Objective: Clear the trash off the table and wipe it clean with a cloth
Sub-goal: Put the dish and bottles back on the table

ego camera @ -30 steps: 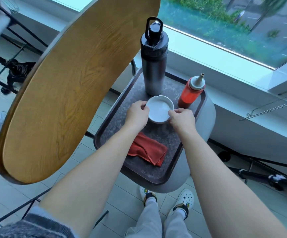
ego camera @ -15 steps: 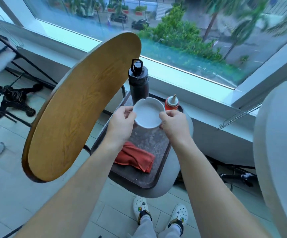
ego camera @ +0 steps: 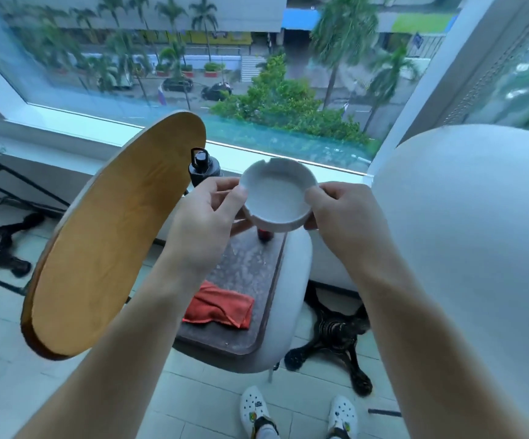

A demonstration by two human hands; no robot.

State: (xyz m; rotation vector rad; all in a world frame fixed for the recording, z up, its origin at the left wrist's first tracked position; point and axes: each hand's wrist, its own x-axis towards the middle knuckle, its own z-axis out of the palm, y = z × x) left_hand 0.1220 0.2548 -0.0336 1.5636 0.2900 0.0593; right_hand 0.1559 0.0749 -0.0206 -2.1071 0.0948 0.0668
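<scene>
We've got the white ashtray [ego camera: 277, 198] up in the air above the dark tray [ego camera: 250, 274] — our left hand [ego camera: 207, 221] pinches its left rim, our right hand [ego camera: 341, 217] grips the right. Below, the red cloth [ego camera: 220, 307] lies folded on the tray's near end, the black bottle [ego camera: 203, 167] stands at the far end, and the round wooden table [ego camera: 111, 239] sits just left.

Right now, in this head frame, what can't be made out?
Head view only:
- Red bottle: nearly all hidden behind the ashtray.
- Black flask: body covered by the left hand and the wooden tabletop.
- Tray: left part hidden by the left forearm.
- Red cloth: left end under that forearm.
- Right hand: fingertips hidden behind the ashtray.
</scene>
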